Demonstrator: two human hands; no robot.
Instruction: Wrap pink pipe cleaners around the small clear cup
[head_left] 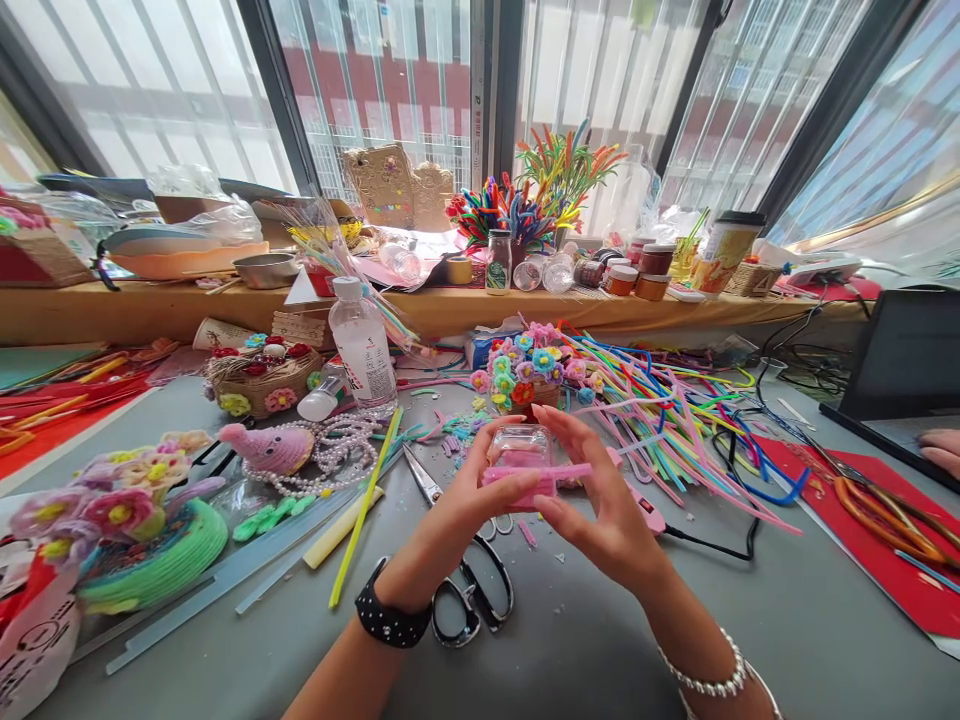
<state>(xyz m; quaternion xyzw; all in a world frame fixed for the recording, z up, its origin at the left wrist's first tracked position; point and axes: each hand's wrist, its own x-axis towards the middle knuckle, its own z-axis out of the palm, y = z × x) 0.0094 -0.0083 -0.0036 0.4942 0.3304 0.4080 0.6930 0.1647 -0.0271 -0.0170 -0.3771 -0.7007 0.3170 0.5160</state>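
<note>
A small clear plastic box (520, 440) is held up over the table, with a fuzzy pink pipe cleaner (566, 471) lying across its near side. My left hand (480, 490) grips the box from the left, its thumb pressed along the pink strip. On the other side my right hand (604, 510) has its fingers curved about the box, fingertips at the top corner and thumb at the bottom one. The strip's free end reaches toward the right fingers. Beneath my hands lie black-handled scissors (472, 590) and pink scraps. A pink glue gun (646, 512) with a black cord is partly hidden behind my right hand.
Many coloured pipe cleaners (660, 420) spread at the right behind a flower basket (525, 370). A water bottle (361, 345), pearl strings (349, 450) and a green flower piece (154, 560) stand left. Another person's hand (941, 445) rests at a laptop (900, 370).
</note>
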